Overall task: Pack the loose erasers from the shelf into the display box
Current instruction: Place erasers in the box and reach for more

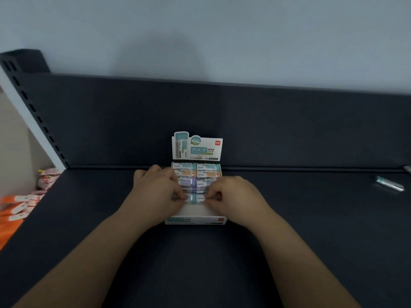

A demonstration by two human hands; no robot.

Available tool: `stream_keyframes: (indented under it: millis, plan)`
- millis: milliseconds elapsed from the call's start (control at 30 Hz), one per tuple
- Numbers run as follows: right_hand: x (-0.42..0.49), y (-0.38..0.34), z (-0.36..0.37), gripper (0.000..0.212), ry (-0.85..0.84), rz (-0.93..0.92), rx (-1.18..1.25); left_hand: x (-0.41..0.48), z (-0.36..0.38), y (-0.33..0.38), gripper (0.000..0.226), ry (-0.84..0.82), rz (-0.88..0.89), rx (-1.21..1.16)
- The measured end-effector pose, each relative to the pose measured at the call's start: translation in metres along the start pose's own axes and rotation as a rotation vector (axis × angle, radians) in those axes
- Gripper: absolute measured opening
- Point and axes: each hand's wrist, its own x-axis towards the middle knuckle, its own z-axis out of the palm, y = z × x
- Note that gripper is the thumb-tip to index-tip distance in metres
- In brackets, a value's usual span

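Off to your right on the dark shelf [289, 218], one loose eraser [389, 184] lies well apart from the box. Something small sits at the far right edge by the back panel [266, 121], too cut off to name. Down on your left, below the shelf edge, orange packets [13, 211] and pink packets [46, 177] are piled near the slotted upright [33, 107].

The display box [195, 220] sits mid-shelf, with its header card [196, 147] upright at the back, close to the back panel. Inside, packed erasers [206, 173] with teal, orange and purple bands fill the rear rows. A bare white strip of the box floor shows at the front. Your own hands cover both side walls and part of those rows.

Your left hand [160, 190] lies over the left side of the box. Its fingers are curled tight and pinch the left end of the teal-banded eraser [194, 198]. Your right hand [233, 194] mirrors it, with thumb and curled fingers pinching the right end. That eraser is inside the box, just in front of the packed rows. You can't tell from here whether it touches the floor.
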Motion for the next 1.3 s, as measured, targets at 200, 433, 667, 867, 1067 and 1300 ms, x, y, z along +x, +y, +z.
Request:
stream_keyframes:
  millis: [200,433,667,867,1067,1300]
  plan:
    - [0.001,-0.001,0.004,0.003,0.045,0.046,-0.002,0.001,0.004,0.000,0.004,0.023,-0.027,-0.020]
    - [0.001,-0.002,0.006,0.004,0.041,0.059,0.039,0.002,0.009,-0.002,0.014,0.041,-0.054,-0.040]
    - [-0.001,-0.002,0.007,0.009,0.029,0.028,0.075,0.003,0.009,-0.002,0.019,0.007,-0.060,-0.061]
    - [-0.008,0.004,-0.011,0.009,-0.037,0.019,0.294,-0.002,0.000,0.002,0.016,0.017,0.010,0.087]
    - [-0.044,0.047,-0.062,0.009,0.207,0.057,0.504,0.012,-0.010,0.017,0.021,-0.084,0.115,0.116]
    - [-0.114,0.156,-0.101,0.010,0.356,0.253,0.583,0.044,-0.024,0.038,0.010,-0.127,0.171,0.275]
